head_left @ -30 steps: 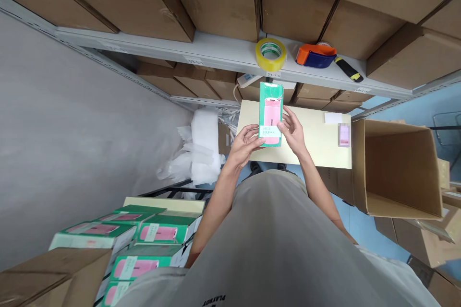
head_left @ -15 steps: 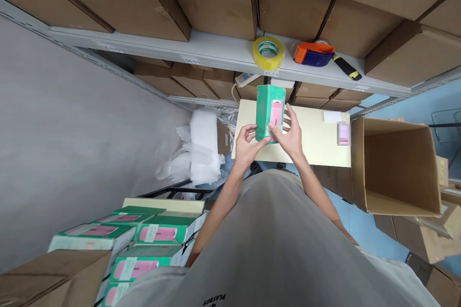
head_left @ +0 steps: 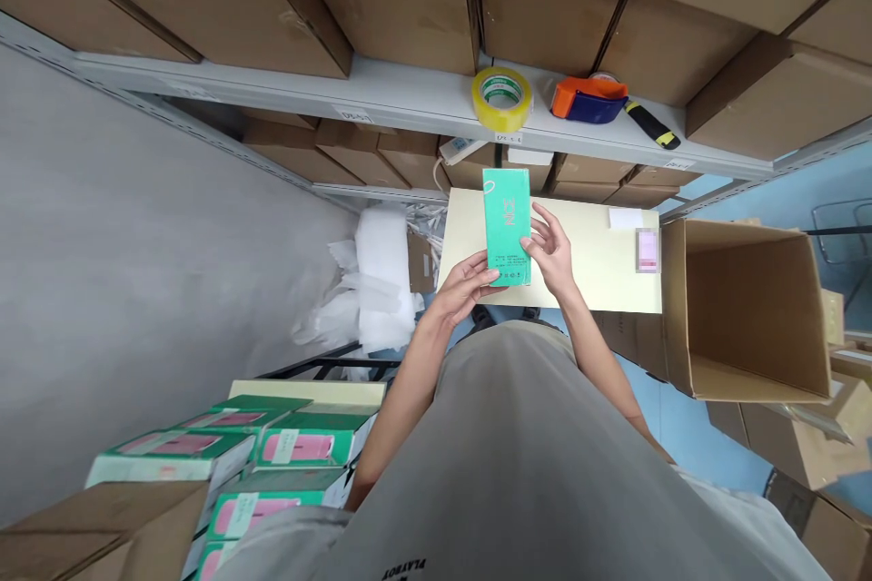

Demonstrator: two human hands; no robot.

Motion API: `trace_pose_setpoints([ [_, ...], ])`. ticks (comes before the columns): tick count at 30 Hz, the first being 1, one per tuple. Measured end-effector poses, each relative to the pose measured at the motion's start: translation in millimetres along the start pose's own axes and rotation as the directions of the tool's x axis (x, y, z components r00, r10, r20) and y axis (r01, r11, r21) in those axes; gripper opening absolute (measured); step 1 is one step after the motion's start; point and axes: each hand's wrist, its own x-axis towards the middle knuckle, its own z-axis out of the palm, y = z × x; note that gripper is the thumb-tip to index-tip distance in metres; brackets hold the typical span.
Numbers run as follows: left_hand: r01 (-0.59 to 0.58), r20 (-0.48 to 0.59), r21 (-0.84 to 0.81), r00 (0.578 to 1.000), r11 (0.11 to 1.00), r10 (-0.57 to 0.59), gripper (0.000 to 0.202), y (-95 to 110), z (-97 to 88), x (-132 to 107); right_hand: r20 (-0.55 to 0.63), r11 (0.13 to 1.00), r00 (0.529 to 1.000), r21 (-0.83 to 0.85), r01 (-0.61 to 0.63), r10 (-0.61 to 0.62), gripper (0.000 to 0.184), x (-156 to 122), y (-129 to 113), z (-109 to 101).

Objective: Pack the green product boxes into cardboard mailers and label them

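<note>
A green box (head_left: 508,222) with pink lettering and small black print is held up between my two hands, above the pale yellow tabletop (head_left: 592,263). My left hand (head_left: 470,281) grips its lower left corner, thumb on the front and the fingers partly behind it. On the right edge, my right hand (head_left: 550,250) rests its thumb on the front face, with its other fingers bent behind or beside that edge. The printed face points toward me.
A tape roll (head_left: 502,100), an orange and blue tape dispenser (head_left: 589,100) and a black-yellow utility knife (head_left: 652,124) lie on the shelf ahead. An open carton (head_left: 756,309) stands right. White wrap (head_left: 385,277) is left; similar green boxes (head_left: 300,447) are stacked lower left.
The green box has been turned: its edge and pink-pictured side faced me before, and now the face with pink lettering does. My hands have shifted their hold along its edges.
</note>
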Motion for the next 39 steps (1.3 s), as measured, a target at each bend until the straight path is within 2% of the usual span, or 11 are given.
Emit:
trace_pose_setpoints([
  [4, -0.079, -0.084, 0.044, 0.993, 0.996, 0.083, 0.086, -5, 5.7, 3, 0.014, 0.999, 1.0, -0.03, 0.025, -0.025, 0.094, -1, 1, -1],
  [9, -0.18, -0.175, 0.153, 0.963, 0.972, 0.206, 0.085, -8, 11.5, 9, 0.001, 0.998, 1.0, -0.066, 0.02, -0.02, 0.102, 0, 2, 2],
  [14, -0.218, -0.318, 0.378, 0.882, 0.9, 0.348, 0.087, -10, 18.8, 11, -0.11, 0.991, 0.993, -0.124, -0.057, 0.043, 0.116, -2, 4, 14],
  [16, -0.226, -0.348, 0.453, 0.846, 0.862, 0.404, 0.088, -10, 23.5, 8, -0.167, 0.983, 0.984, -0.163, -0.086, 0.059, 0.122, 1, 7, 17],
  [17, -0.234, -0.345, 0.462, 0.842, 0.855, 0.416, 0.088, -9, 25.3, 7, -0.184, 0.981, 0.981, -0.17, -0.093, 0.062, 0.123, 2, 8, 17],
  [19, -0.24, -0.303, 0.404, 0.875, 0.883, 0.377, 0.084, -6, 25.7, 3, -0.17, 0.985, 0.983, -0.148, -0.093, 0.067, 0.121, 5, 10, 13],
  [22, -0.163, -0.191, 0.221, 0.96, 0.962, 0.206, 0.074, 0, 18.4, -3, -0.065, 0.995, 0.995, -0.073, -0.074, 0.07, 0.114, 7, 9, 4],
  [25, -0.057, -0.096, 0.091, 0.993, 0.994, 0.066, 0.074, 3, 8.2, -5, 0.014, 0.998, 0.998, -0.035, -0.054, 0.054, 0.107, 4, 3, -1],
  [30, -0.047, -0.095, 0.022, 0.994, 0.999, 0.049, 0.078, -2, 2.9, -3, 0.054, 0.998, 0.997, -0.026, -0.055, 0.056, 0.107, 0, -1, 0],
  [34, -0.078, -0.137, 0.046, 0.987, 0.996, 0.084, 0.094, -8, 4.6, 1, 0.069, 0.999, 0.997, -0.02, -0.043, 0.044, 0.107, 2, 1, -1],
  [39, -0.148, -0.25, 0.166, 0.95, 0.975, 0.187, 0.093, -17, 4.8, 10, -0.05, 0.995, 0.996, -0.063, -0.073, 0.07, 0.111, 1, 0, 1],
])
